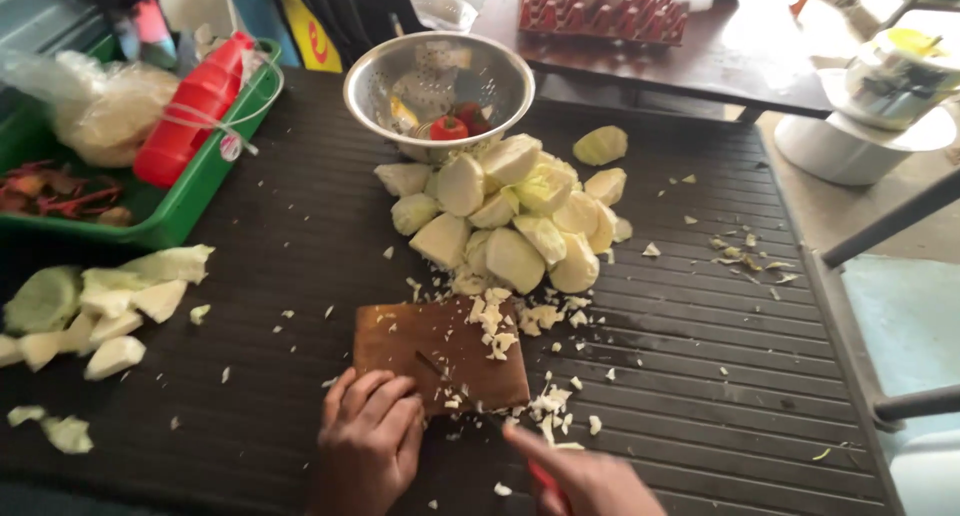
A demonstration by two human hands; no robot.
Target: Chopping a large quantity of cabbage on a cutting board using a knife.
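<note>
At the near edge of the dark ribbed table [300, 236], a small brown wooden cutting board [440, 354] lies flat, its far right corner strewn with chopped cabbage bits [492, 321]. The left hand [370, 438] rests palm down, fingers loosely curled, on the board's near left corner, pinning it rather than gripping it. The right hand [590, 478], partly cut off by the frame, is closed around a red-handled knife [540, 473] whose blade points toward the board's near edge; the blade itself is blurred and hard to trace. Just beyond the board sits a heap of pale cabbage wedges [510, 216], touching a steel colander [438, 86] that holds a few tomatoes [450, 128]. Trimmed outer leaves and cores [100, 306] lie well apart at the left, near a green crate [190, 201] holding a red bottle [195, 111] and a clear bag [105, 106].

The board looks rigid and light, and probably slides on the ribbed surface unless pressed down at a corner. The wedges appear firm and dense but layered, likely to shed leaves; each is best held across its rounded back, cut face down. The wet scraps are probably slippery.
</note>
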